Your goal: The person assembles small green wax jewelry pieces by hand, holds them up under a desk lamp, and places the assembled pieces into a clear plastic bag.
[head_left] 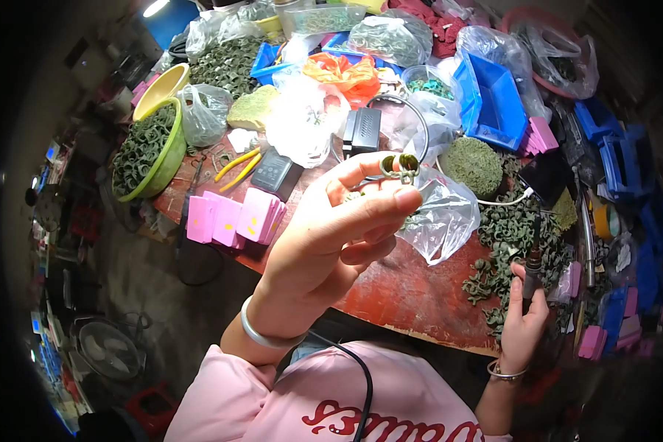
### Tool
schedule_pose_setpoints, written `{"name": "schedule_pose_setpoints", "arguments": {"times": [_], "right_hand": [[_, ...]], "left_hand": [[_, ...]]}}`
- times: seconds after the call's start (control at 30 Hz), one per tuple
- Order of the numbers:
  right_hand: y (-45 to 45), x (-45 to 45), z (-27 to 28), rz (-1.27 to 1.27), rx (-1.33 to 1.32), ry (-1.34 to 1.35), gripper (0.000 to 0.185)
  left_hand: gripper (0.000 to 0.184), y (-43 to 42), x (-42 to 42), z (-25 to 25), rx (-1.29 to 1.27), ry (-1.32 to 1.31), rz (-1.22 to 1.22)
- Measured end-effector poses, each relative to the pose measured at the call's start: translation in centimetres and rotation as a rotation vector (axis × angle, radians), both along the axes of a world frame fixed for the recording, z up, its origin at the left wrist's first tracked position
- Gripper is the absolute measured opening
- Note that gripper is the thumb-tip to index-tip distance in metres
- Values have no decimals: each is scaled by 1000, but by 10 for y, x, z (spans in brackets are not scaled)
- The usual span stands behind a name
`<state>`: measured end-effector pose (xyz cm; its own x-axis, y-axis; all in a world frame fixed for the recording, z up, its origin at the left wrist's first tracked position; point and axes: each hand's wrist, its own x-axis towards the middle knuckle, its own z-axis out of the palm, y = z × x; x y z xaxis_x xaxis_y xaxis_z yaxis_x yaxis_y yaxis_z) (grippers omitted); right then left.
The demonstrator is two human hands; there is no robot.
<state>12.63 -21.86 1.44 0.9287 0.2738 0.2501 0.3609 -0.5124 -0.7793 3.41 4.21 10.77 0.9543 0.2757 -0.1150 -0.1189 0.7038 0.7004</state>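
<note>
My left hand [331, 221] is raised over the front of the table, thumb and fingers closed on a small green curved piece [400, 168]. Some of its fingers are curled below, and a silver bangle circles the wrist. At the table's right side my right hand [524, 317] is wrapped around a dark pen-shaped tool [533, 274], its upper end pointing away from me. Beside that hand lies a loose heap of grey-green curved pieces [519, 239]. Behind my left hand's fingertips rests a clear plastic bag [442, 217].
Pink blocks [228, 219] sit near the front-left edge of the red table [390, 295]. Behind them are a black box [276, 174] and yellow-handled pliers [237, 168]. A green basin [166, 158] holds more pieces. A blue bin [490, 103] stands back right, near a round green pad [471, 167].
</note>
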Motion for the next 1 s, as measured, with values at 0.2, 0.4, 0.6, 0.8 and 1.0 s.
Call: {"name": "schedule_pose_setpoints", "arguments": {"times": [0.2,0.4,0.6,0.8,1.0], "right_hand": [[11,-13,17,-10,158,14,16],[31,-18,46,130,297,121,8],[43,-13,47,258,278,119,8],[49,-13,44,292,302,71,4],[50,-15,44,279,292,156,6]], "left_hand": [[24,-12,-1,-5,25,109,-75],[27,-52,3,-29,-64,279,-278],[27,-57,3,-45,-268,282,-414],[21,-53,3,-53,-422,287,-494],[20,-50,2,-57,-491,272,-512]]}}
